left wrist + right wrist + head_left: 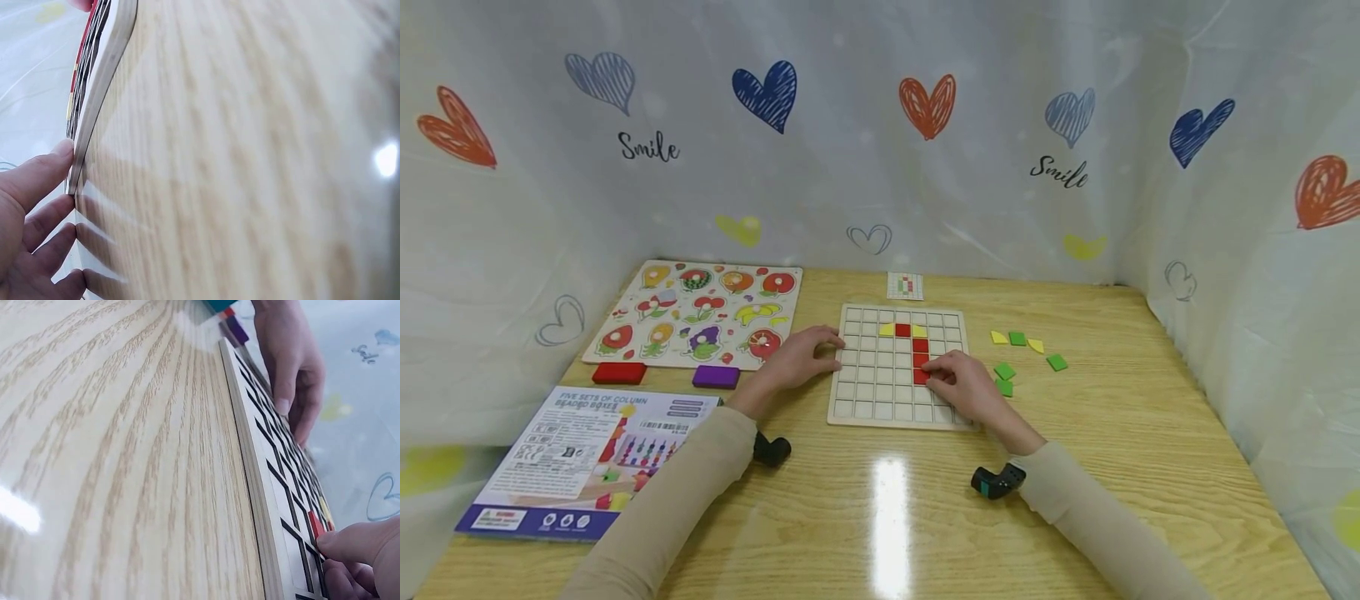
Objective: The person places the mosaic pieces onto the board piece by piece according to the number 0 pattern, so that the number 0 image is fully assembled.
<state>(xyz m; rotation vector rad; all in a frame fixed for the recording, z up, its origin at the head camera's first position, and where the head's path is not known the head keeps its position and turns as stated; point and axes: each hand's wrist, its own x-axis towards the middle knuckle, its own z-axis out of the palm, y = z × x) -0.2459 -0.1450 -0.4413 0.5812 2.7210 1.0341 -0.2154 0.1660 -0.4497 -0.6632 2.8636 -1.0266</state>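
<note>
A square wooden grid board (862, 387) lies on the table. Set in its cells are two yellow quarter-round tiles (887, 330), a red square tile (902, 331) between them, and a column of red tiles below. My right hand (964, 385) pinches the lowest red tile (315, 525) between thumb and fingers, right at its cell. At the board's left edge is my left hand (799, 357); its thumb (53, 162) touches the rim, and the other fingertips rest spread beside it on the tabletop.
Green square tiles (1017, 338) and yellow tiles (998, 337) lie loose right of the board. A small pattern card (905, 286) is behind it. To the left are a fruit puzzle (655, 329), a red block (619, 373), a purple block (716, 377) and a printed box (565, 450).
</note>
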